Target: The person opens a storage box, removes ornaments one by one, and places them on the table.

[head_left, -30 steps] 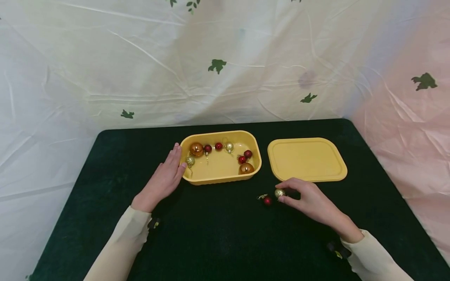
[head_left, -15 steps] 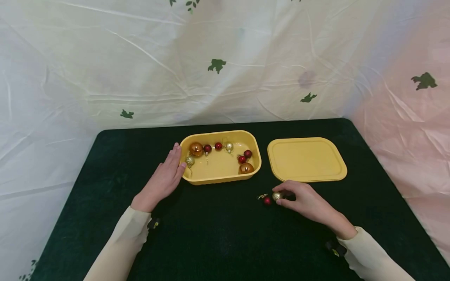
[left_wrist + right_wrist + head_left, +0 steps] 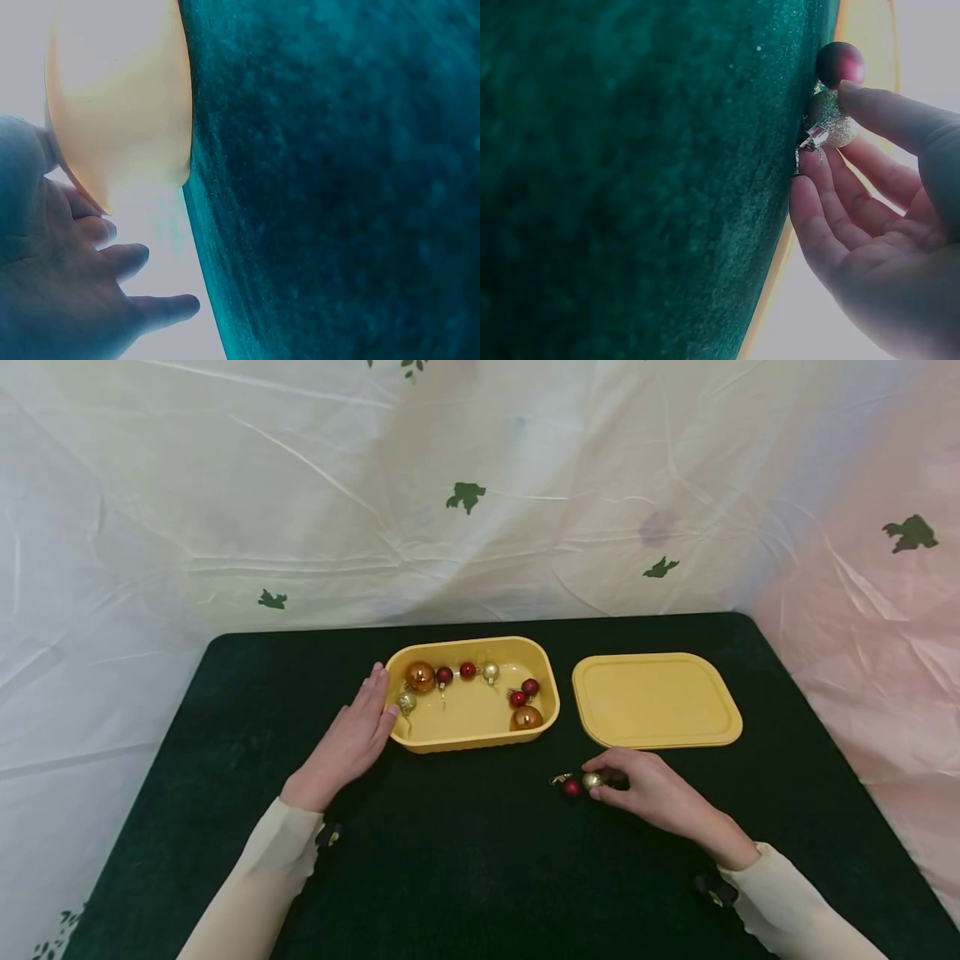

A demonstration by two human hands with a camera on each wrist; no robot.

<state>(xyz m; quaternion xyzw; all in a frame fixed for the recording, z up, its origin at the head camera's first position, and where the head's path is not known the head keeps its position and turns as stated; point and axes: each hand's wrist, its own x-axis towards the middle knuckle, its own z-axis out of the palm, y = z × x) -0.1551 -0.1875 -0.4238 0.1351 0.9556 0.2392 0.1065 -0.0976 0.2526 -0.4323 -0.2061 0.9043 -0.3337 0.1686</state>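
My left hand (image 3: 347,739) lies with straight fingers along the left end of a yellow plastic box (image 3: 465,745); its thumb touches the rim. Inside the box are several small Christmas baubles: an amber one (image 3: 420,677) at back left, another amber one (image 3: 527,718) at front right, plus dark red and gold ones. In front of the box's right end, my right hand (image 3: 652,789) pinches a glittery gold bauble (image 3: 592,781) between thumb and fingers, low at the tabletop. A red bauble (image 3: 572,787) with a gold cap sits just left of it. The right wrist view shows the gold bauble's (image 3: 834,124) silvery cap facing the palm.
A flat yellow lid (image 3: 656,702) lies right of the box, just behind my right hand. The table wears a dark green cloth (image 3: 465,860). A pale curtain (image 3: 337,485) with green leaf shapes hangs behind the far edge.
My right hand has moved slightly left and toward me with the gold bauble, bringing it up close to the red one. The left hand keeps its place on the box.
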